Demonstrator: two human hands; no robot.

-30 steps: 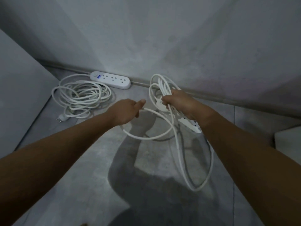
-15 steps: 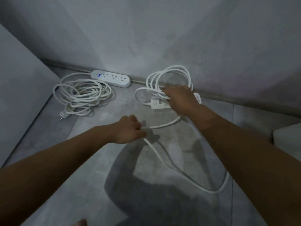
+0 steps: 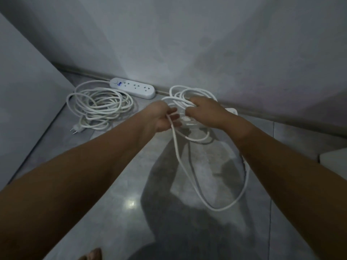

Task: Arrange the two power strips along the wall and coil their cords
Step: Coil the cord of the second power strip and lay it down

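Head camera looks down at a gray floor (image 3: 112,184) where it meets a gray wall (image 3: 187,44). It is dim in here.

The left power strip (image 3: 134,88) lies flat on the floor, right against the bottom of the wall. Its coiled cord (image 3: 101,106) sits in a round pile just beside it, nearer to us. The plug (image 3: 77,128) pokes out at the near left side of the pile.

Two bare arms reach out to the middle of the floor, with the hands close together. The right hand (image 3: 204,112) has its fingers wrapped around a bunch of white loops (image 3: 180,91), which stick up toward the wall. The left hand (image 3: 163,117) has its fingers curled around one strand of the same long cord (image 3: 176,147). From there the cord drops down, swings in a big loose loop across the floor (it nearly reaches the dark shadow) and goes back up under the right arm.

A small white end (image 3: 231,110) shows past the right wrist, near the wall. It may be the other power strip, but the hand hides most of it, so I cannot be sure.

A white block (image 3: 334,158) sits at the far right edge. Some toes (image 3: 92,255) peek in at the bottom.
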